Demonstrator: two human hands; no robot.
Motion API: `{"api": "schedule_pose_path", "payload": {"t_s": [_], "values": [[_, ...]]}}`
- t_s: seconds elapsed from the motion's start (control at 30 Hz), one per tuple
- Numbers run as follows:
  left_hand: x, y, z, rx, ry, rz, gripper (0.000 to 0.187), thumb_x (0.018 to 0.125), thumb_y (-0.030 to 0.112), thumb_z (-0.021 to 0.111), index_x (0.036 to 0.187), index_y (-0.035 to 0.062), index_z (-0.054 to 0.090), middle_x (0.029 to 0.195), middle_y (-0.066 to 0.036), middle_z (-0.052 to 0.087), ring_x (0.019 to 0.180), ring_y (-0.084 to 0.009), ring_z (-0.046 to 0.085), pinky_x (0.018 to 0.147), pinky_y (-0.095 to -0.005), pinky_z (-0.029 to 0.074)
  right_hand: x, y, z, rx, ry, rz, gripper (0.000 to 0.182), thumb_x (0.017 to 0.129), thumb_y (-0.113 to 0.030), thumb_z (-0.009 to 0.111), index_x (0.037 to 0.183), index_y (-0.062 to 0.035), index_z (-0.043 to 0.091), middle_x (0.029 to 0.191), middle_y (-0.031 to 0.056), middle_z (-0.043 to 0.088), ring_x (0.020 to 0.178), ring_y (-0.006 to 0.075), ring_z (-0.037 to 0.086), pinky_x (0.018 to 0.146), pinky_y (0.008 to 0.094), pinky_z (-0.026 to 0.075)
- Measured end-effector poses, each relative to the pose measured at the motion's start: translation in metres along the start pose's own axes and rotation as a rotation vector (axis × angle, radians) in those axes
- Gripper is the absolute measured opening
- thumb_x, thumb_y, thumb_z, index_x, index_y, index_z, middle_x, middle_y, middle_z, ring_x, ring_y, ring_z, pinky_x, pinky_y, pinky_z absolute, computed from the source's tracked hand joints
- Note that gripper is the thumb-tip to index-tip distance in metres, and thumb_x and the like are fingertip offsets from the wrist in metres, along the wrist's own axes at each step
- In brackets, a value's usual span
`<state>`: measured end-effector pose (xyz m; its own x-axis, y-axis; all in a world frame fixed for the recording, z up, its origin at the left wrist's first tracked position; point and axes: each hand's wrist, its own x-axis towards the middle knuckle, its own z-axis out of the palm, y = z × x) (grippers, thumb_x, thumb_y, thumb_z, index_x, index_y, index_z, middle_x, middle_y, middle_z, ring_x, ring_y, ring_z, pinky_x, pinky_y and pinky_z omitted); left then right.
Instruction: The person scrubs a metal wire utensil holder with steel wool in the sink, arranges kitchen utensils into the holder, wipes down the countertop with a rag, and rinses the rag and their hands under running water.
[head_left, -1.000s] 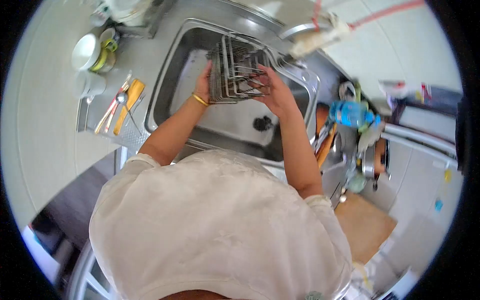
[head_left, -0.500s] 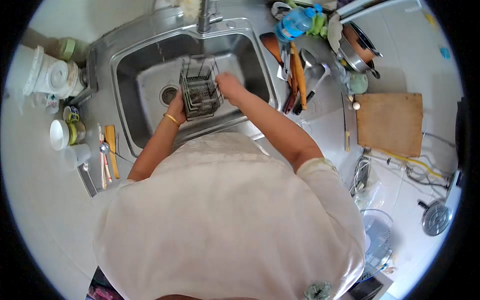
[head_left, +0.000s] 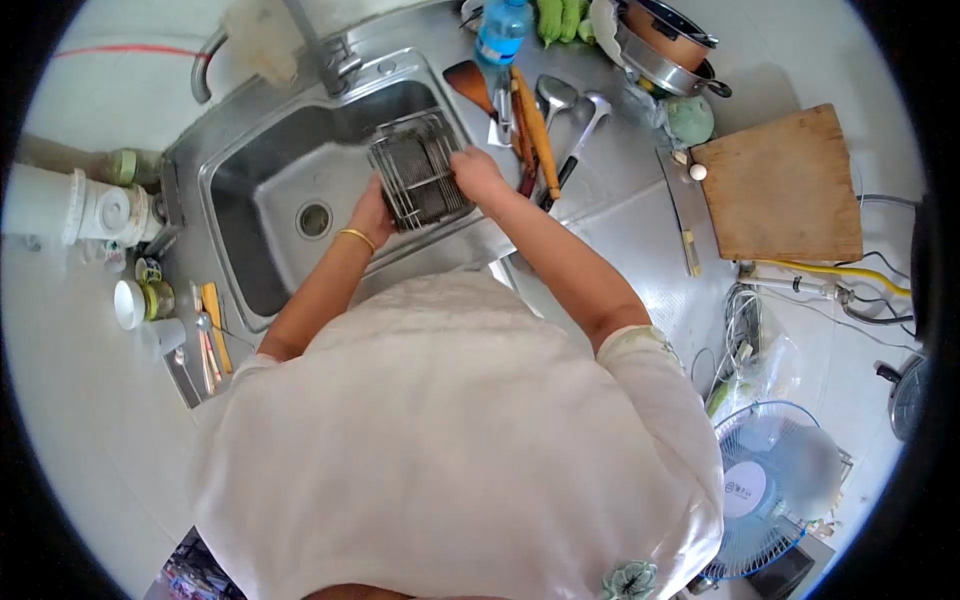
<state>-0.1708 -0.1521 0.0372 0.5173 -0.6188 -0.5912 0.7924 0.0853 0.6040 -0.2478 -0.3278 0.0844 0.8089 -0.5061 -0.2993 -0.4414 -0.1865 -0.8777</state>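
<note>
A dark wire rack [head_left: 420,172], shaped like an open basket with divided sections, is held over the right part of the steel sink [head_left: 262,205]. My left hand [head_left: 372,212] grips its left side, fingers partly hidden behind it. On the opposite side, my right hand [head_left: 478,174] is closed on the rack's upper right edge. A yellow bangle [head_left: 357,236] circles my left wrist. Below and left of the rack, the sink's drain [head_left: 314,220] shows.
Right of the sink lie a wooden rolling pin [head_left: 536,135], a spatula [head_left: 556,92] and a ladle [head_left: 592,125]. A knife [head_left: 680,215] lies beside a wooden cutting board [head_left: 782,190]. A faucet [head_left: 325,60] rises behind the sink. A fan [head_left: 765,490] stands at lower right.
My view has turned rightward. Both hands keep hold of the rack, which has tilted and shifted toward the sink's right side.
</note>
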Motion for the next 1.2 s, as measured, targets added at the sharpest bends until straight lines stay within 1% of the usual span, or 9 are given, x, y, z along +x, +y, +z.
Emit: {"api": "schedule_pose_path", "payload": {"t_s": [0.1, 0.2, 0.23, 0.33, 0.6, 0.8, 1.0, 1.1, 1.2], "values": [[-0.018, 0.002, 0.067, 0.072, -0.093, 0.013, 0.057, 0.091, 0.054, 0.029, 0.122, 0.0094, 0.047, 0.118, -0.006, 0.054, 0.104, -0.0215, 0.052, 0.091, -0.0416, 0.039, -0.004, 0.018, -0.059, -0.084, 0.001, -0.195, 0.026, 0.083, -0.017, 0.041, 0.088, 0.0022, 0.058, 0.096, 0.0222, 0.056, 0.093, 0.0368, 0.054, 0.081, 0.0419, 0.041], [0.017, -0.026, 0.081, 0.184, -0.227, -0.175, 0.064, 0.088, 0.059, 0.030, 0.123, 0.0075, 0.047, 0.120, -0.008, 0.052, 0.105, -0.0228, 0.051, 0.095, -0.0422, 0.036, -0.042, 0.003, -0.127, 0.264, -0.009, 0.128, 0.029, 0.084, -0.021, 0.042, 0.095, 0.0000, 0.060, 0.101, 0.0179, 0.058, 0.097, 0.0300, 0.054, 0.081, 0.0357, 0.043], [0.022, -0.032, 0.096, 0.486, -0.131, -0.202, 0.069, 0.086, 0.063, 0.031, 0.122, 0.0061, 0.046, 0.119, -0.007, 0.052, 0.103, -0.0216, 0.051, 0.093, -0.0405, 0.036, -0.032, 0.039, -0.152, 0.122, 0.031, -0.104, 0.031, 0.084, -0.022, 0.043, 0.097, -0.0011, 0.061, 0.100, 0.0145, 0.059, 0.095, 0.0263, 0.055, 0.078, 0.0332, 0.043], [0.009, -0.039, 0.142, 0.794, -0.317, -0.162, 0.070, 0.086, 0.063, 0.032, 0.126, 0.0067, 0.044, 0.123, -0.010, 0.049, 0.108, -0.0218, 0.049, 0.092, -0.0388, 0.035, -0.065, 0.022, -0.223, 0.258, 0.034, 0.035, 0.029, 0.083, -0.022, 0.045, 0.098, -0.0038, 0.062, 0.095, 0.0056, 0.061, 0.090, 0.0164, 0.054, 0.071, 0.0287, 0.043], [0.017, -0.047, 0.154, 0.706, -0.052, -0.198, 0.045, 0.085, 0.049, 0.049, 0.112, 0.0136, 0.053, 0.107, -0.001, 0.055, 0.095, -0.0133, 0.053, 0.080, -0.0303, 0.040, -0.020, 0.138, -0.363, -0.065, 0.001, 0.033, 0.023, 0.080, -0.021, 0.044, 0.082, -0.0017, 0.058, 0.083, 0.0051, 0.062, 0.072, 0.0145, 0.054, 0.062, 0.0279, 0.041], [0.039, -0.040, 0.170, 0.733, 0.061, -0.191, 0.041, 0.082, 0.044, 0.055, 0.109, 0.0131, 0.053, 0.105, -0.001, 0.054, 0.092, -0.0131, 0.052, 0.078, -0.0314, 0.041, 0.011, 0.173, -0.374, 0.006, -0.049, 0.115, 0.030, 0.080, -0.023, 0.048, 0.094, 0.0023, 0.057, 0.091, 0.0100, 0.062, 0.075, 0.0178, 0.055, 0.064, 0.0288, 0.044], [0.080, -0.029, 0.155, 1.046, 0.064, 0.010, 0.046, 0.081, 0.042, 0.057, 0.111, 0.0078, 0.055, 0.098, -0.006, 0.059, 0.087, -0.0177, 0.057, 0.074, -0.0321, 0.045, -0.030, 0.083, -0.343, -1.014, 0.524, -0.386, 0.048, 0.081, -0.026, 0.060, 0.121, -0.0028, 0.048, 0.107, 0.0124, 0.057, 0.091, 0.0182, 0.056, 0.082, 0.0279, 0.043], [0.107, -0.020, 0.140, 1.586, 0.040, 0.370, 0.048, 0.080, 0.041, 0.059, 0.110, 0.0037, 0.056, 0.096, -0.013, 0.061, 0.087, -0.0242, 0.059, 0.076, -0.0341, 0.047, -0.030, 0.032, -0.294, 0.120, 0.084, -0.276, 0.044, 0.081, -0.023, 0.061, 0.119, -0.0035, 0.050, 0.108, 0.0151, 0.057, 0.095, 0.0221, 0.056, 0.084, 0.0296, 0.043], [0.129, -0.004, 0.151, 1.447, 0.058, 0.206, 0.049, 0.077, 0.039, 0.062, 0.109, 0.0017, 0.056, 0.103, -0.018, 0.058, 0.095, -0.0295, 0.057, 0.083, -0.0368, 0.045, -0.012, 0.018, -0.223, -0.545, 0.037, -0.241, 0.032, 0.080, -0.028, 0.059, 0.101, -0.0036, 0.058, 0.093, 0.0189, 0.060, 0.082, 0.0271, 0.061, 0.072, 0.0365, 0.048]]}}
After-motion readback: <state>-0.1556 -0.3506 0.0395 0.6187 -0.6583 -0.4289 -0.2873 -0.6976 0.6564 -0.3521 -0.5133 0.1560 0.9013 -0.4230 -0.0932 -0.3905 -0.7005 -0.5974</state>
